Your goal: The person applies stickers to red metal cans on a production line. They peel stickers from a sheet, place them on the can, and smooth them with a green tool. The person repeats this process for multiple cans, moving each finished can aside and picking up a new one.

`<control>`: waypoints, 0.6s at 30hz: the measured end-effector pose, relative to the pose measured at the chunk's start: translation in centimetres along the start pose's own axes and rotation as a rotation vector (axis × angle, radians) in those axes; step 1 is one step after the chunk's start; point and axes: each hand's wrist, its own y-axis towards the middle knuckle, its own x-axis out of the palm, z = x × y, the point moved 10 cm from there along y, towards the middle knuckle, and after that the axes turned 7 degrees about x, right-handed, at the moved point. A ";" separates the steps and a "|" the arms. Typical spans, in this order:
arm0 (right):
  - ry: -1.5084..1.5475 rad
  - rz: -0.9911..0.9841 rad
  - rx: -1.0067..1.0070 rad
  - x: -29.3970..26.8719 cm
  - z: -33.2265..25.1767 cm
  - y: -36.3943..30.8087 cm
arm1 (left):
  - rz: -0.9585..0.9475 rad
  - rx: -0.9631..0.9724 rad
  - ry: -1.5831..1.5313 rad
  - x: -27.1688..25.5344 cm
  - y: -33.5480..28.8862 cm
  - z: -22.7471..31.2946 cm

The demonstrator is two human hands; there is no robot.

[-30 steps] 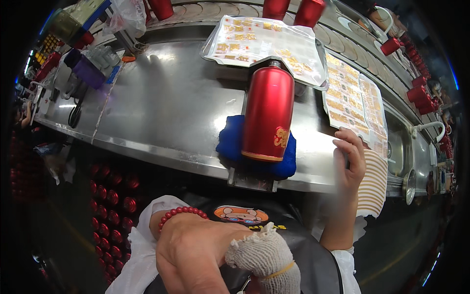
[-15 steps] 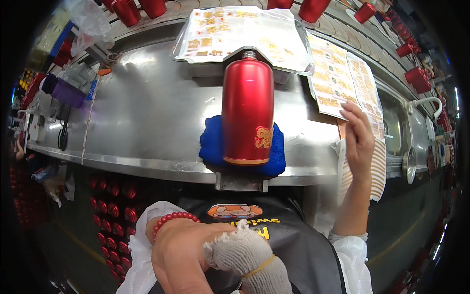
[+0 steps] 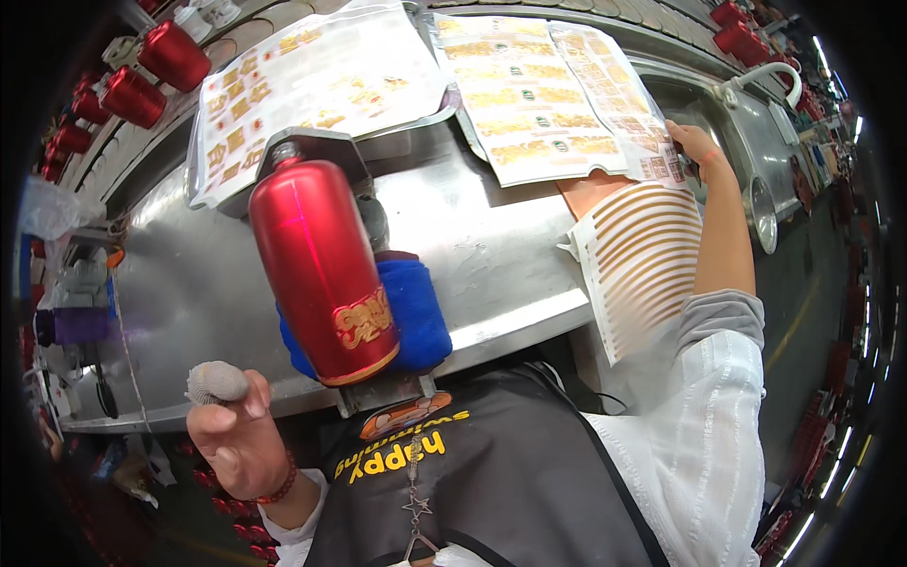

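Note:
A red metal bottle [image 3: 312, 255] with a gold emblem near its base rests on a folded blue cloth [image 3: 418, 307], its neck against a grey metal holder [image 3: 350, 156]. To the lower left of the bottle, apart from it, my left hand [image 3: 241, 435] is raised with bent, separated fingers and nothing between them. A grey knit cover sits on one of its fingers, a red bead bracelet round the wrist. My right hand [image 3: 694, 151] reaches to the right edge of a white sheet with gold prints [image 3: 628, 104]. Its fingertips are partly hidden, so I cannot tell whether they grip anything.
Another gold-printed sheet [image 3: 331, 71] lies on a tray at the back left. A gold-striped sheet [image 3: 642, 260] hangs over the front edge of the steel table [image 3: 482, 246]. More red bottles [image 3: 175, 55] stand at the far left. A sink [image 3: 685, 90] is on the right.
My view has turned to the right. My left hand has swung from low in front of my apron out to the left. My right hand has moved farther back to the sheet's right edge.

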 end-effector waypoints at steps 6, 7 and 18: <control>0.075 0.014 -0.127 0.7 -0.2 -1.6 | 0.109 0.032 0.206 -3.0 -1.1 -2.9; 0.108 0.100 -0.027 -0.4 1.0 -2.2 | 0.083 0.021 0.222 -2.7 -1.0 -3.2; 0.166 -0.032 -0.202 -0.6 4.3 -6.1 | 0.137 -0.053 0.232 -2.3 -1.5 -6.2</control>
